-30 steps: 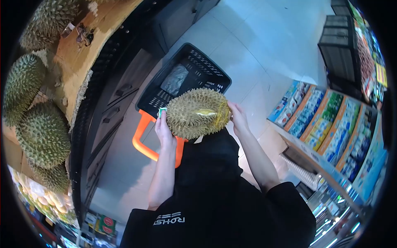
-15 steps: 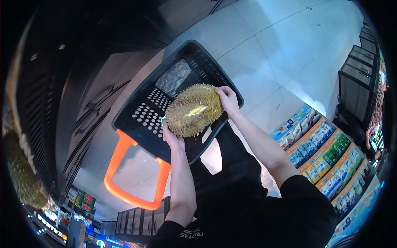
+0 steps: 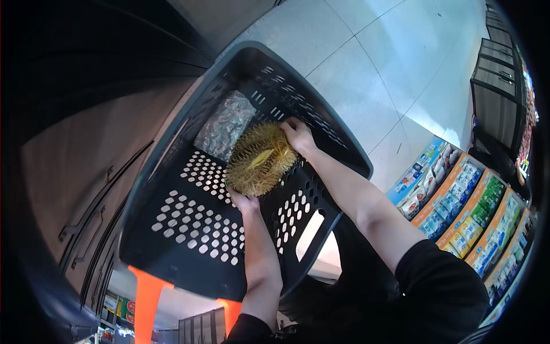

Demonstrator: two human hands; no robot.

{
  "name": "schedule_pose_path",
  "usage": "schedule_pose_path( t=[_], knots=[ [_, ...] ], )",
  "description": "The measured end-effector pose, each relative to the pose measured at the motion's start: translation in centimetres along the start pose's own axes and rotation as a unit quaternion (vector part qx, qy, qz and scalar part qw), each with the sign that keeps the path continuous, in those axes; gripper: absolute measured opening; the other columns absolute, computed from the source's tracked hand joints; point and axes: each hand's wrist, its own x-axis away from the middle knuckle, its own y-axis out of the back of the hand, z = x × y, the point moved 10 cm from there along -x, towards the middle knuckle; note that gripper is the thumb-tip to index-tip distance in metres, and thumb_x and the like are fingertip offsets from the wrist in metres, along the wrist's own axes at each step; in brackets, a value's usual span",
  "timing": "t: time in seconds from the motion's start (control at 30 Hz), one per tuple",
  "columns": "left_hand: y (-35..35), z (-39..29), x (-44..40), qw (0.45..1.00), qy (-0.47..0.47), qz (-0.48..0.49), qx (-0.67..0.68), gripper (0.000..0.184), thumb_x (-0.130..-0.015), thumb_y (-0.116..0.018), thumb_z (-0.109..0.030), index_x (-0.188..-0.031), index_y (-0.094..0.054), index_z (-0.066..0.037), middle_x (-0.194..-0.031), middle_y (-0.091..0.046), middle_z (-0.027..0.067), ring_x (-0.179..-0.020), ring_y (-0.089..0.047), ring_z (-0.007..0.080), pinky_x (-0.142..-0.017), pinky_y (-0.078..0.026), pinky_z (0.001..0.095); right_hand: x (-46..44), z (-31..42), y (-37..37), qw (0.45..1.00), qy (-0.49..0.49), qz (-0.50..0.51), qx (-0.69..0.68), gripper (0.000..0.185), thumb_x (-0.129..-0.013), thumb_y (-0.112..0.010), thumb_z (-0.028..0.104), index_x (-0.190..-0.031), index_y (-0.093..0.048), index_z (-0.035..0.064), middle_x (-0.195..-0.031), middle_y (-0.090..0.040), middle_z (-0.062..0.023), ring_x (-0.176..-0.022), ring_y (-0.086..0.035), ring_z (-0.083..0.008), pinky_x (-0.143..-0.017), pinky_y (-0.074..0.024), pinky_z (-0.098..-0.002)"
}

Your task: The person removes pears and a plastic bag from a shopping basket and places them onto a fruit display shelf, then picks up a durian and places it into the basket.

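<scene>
A spiky yellow-brown durian with a split along its husk is held between my two hands, low inside a black shopping basket. My left hand grips its near end, with the fingers partly hidden beneath the fruit. On the far right end, my right hand curls its fingers over the spikes. Beside the durian lies a clear plastic package with dark contents, against the basket's far left side. Whether the durian touches the basket floor, I cannot tell.
The basket has perforated walls and an orange handle at its near left. Tiled floor stretches beyond it. Dark cabinets stand close on the left, and a shelf of packaged goods is at the right.
Both hands have lowered the durian deeper into the basket. My view has come closer, so the basket looks larger and its handle is partly out of frame.
</scene>
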Motion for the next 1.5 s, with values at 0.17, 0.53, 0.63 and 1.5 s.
schedule_pose_path(
  t=[0.17, 0.53, 0.63, 1.5],
  knots=[
    [1.4, 2.3, -4.8, 1.0, -0.012, 0.004, -0.021, 0.04, -0.101, -0.039, -0.033, -0.129, -0.051, -0.007, -0.126, -0.057, 0.0091, -0.116, -0.056, 0.0264, -0.1, -0.048, 0.0419, -3.3, -3.2, -2.2, 1.0, 0.016, -0.015, 0.009, 0.035, -0.081, -0.064, 0.037, -0.092, -0.067, 0.0038, -0.087, -0.068, -0.0173, -0.087, -0.065, -0.0335, -0.081, -0.0491, -0.0402],
    [2.7, 5.4, -9.1, 0.998, 0.034, -0.049, -0.012, 0.047, -0.097, -0.04, -0.042, -0.13, -0.053, -0.011, -0.129, -0.056, 0.0082, -0.12, -0.053, 0.0273, -0.105, -0.042, 0.0459, -6.9, -5.5, -5.0, 0.999, 0.049, -0.016, -0.008, 0.033, -0.079, -0.069, 0.035, -0.088, -0.068, 0.0033, -0.081, -0.067, -0.0162, -0.082, -0.066, -0.0313, -0.077, -0.0503, -0.0396],
    [2.9, 6.4, -9.8, 0.998, 0.042, -0.034, -0.009, 0.047, -0.097, -0.04, -0.042, -0.131, -0.051, -0.011, -0.131, -0.054, 0.0085, -0.123, -0.051, 0.0289, -0.106, -0.041, 0.0471, -7.0, -6.2, -5.1, 0.999, 0.02, -0.002, 0.036, 0.037, -0.081, -0.065, 0.039, -0.097, -0.066, 0.0057, -0.095, -0.066, -0.0168, -0.096, -0.062, -0.0314, -0.086, -0.0473, -0.0397],
    [8.5, 2.5, -7.5, 0.926, 0.1, -0.212, -0.296, 0.046, -0.089, -0.063, -0.046, -0.123, -0.059, -0.015, -0.107, -0.059, 0.003, -0.098, -0.053, 0.015, -0.09, -0.041, 0.0384, -3.3, -4.2, -5.0, 0.977, 0.027, -0.04, 0.209, 0.049, -0.094, -0.048, 0.039, -0.134, -0.052, 0.0115, -0.127, -0.055, -0.0193, -0.119, -0.052, -0.039, -0.1, -0.0416, -0.05]
  ],
)
